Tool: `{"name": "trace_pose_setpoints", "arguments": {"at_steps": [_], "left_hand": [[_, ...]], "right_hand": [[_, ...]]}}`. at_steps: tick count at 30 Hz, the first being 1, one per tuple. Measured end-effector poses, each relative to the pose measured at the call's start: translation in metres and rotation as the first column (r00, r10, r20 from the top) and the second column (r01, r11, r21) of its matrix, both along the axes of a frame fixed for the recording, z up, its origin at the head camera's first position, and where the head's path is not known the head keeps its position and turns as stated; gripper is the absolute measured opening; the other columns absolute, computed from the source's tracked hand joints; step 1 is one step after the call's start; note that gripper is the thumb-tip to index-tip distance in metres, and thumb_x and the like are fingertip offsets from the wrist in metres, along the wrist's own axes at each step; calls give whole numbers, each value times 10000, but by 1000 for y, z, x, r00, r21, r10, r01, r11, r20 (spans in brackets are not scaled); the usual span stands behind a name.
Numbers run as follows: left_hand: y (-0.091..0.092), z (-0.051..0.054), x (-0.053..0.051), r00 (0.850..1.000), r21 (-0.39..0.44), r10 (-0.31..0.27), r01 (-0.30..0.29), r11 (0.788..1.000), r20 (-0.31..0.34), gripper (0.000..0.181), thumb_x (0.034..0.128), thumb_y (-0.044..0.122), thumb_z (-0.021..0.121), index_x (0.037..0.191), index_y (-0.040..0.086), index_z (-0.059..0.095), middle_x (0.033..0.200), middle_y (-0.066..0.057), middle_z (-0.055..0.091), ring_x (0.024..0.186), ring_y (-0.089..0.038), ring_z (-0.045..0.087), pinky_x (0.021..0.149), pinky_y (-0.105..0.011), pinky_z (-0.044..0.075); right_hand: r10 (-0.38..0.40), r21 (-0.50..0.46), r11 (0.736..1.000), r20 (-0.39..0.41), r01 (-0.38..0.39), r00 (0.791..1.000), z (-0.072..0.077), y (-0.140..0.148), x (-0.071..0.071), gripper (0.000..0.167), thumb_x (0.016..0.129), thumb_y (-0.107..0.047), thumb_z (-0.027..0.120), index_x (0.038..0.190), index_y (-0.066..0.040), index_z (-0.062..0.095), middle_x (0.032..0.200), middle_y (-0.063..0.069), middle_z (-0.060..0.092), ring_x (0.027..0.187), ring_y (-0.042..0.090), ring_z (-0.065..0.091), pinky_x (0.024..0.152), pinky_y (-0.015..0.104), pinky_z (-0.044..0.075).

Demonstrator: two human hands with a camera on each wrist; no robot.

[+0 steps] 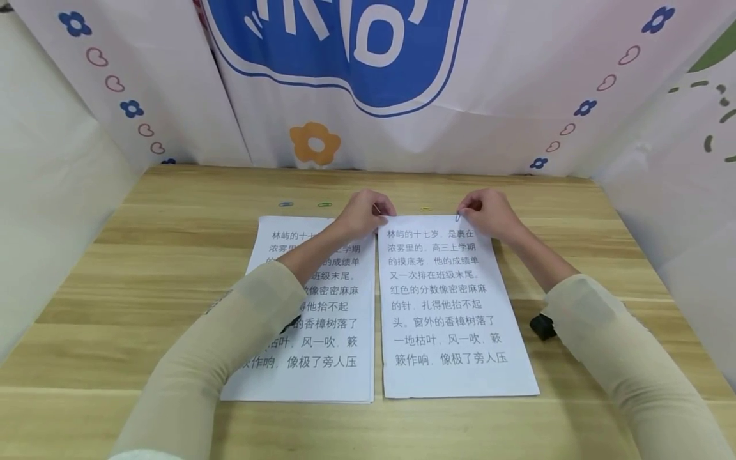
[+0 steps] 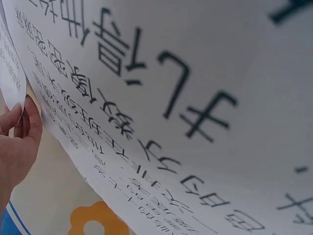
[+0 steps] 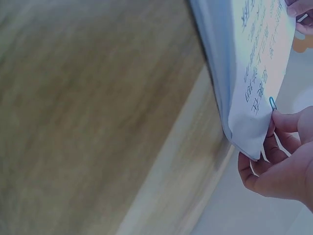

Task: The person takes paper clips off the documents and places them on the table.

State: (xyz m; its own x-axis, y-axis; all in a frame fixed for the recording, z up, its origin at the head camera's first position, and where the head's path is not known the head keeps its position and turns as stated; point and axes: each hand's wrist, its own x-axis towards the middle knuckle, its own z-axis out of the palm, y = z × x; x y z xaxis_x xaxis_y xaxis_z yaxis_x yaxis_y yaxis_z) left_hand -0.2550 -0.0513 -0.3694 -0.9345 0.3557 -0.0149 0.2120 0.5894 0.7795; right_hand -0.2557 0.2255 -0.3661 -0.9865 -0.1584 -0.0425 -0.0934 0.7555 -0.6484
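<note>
Two printed paper stacks lie side by side on the table. At the top left corner of the right stack (image 1: pixel 445 383), my left hand (image 1: pixel 363 214) pinches the paper between thumb and fingers. The left wrist view shows that hand (image 2: pixel 19 152) on the corner, beyond the large left stack (image 2: pixel 146 98). My right hand (image 1: pixel 490 214) is at the right stack's top right part. Its thumb and finger pinch a teal-looking paper clip (image 3: pixel 273 103), which sits over the top edge. The other fingers bend around behind the corner.
Behind the stacks lie a blue paper clip (image 1: pixel 285 204), a green paper clip (image 1: pixel 324 204) and a yellow paper clip (image 1: pixel 425 209). My left forearm crosses the left stack (image 1: pixel 310 386). White printed sheets (image 1: pixel 489 140) hang behind the wooden table (image 1: pixel 190 191).
</note>
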Motion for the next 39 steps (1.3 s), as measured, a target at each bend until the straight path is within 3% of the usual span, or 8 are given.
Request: {"name": "trace_pose_setpoints", "arguments": {"at_steps": [6,11,19,27,39], "left_hand": [[0,0,0,1000,9,3,-3,1000,9,185,928,-132,635,1020,-7,737,988,-121,661,886,-221,614,700,-243,568],[0,0,0,1000,6,-2,2,1000,5,187,926,-135,635,1015,-7,737,988,-123,664,892,-225,615,715,-250,566],[-2,0,0,1000,16,-4,4,1000,0,177,943,-125,628,1008,-6,742,980,-120,663,907,-226,609,772,-265,548],[-2,-2,-2,999,6,-25,25,1000,-21,189,943,-129,619,997,2,744,973,-113,672,913,-223,609,831,-275,539],[1,-3,-3,999,-18,-30,30,999,-31,198,954,-122,619,1008,12,755,989,-108,675,945,-227,604,868,-287,530]], "right_hand": [[-55,-22,998,31,56,998,1,-2,1,185,1030,-75,589,1125,47,690,1029,188,611,908,261,528,754,326,467],[-39,-21,999,34,40,999,-1,-1,1,194,1034,-76,580,1141,47,684,1057,196,616,934,275,539,769,319,472],[123,33,992,-80,-120,989,1,5,-1,148,992,-6,612,1098,43,703,994,181,671,919,290,592,763,329,505],[232,97,970,-101,-223,967,-2,10,-3,111,981,39,611,1029,63,708,953,193,691,893,293,617,741,277,513],[187,96,979,-44,-182,981,-2,6,-1,117,1004,36,570,1035,93,667,973,223,660,890,304,596,786,361,525]]}}
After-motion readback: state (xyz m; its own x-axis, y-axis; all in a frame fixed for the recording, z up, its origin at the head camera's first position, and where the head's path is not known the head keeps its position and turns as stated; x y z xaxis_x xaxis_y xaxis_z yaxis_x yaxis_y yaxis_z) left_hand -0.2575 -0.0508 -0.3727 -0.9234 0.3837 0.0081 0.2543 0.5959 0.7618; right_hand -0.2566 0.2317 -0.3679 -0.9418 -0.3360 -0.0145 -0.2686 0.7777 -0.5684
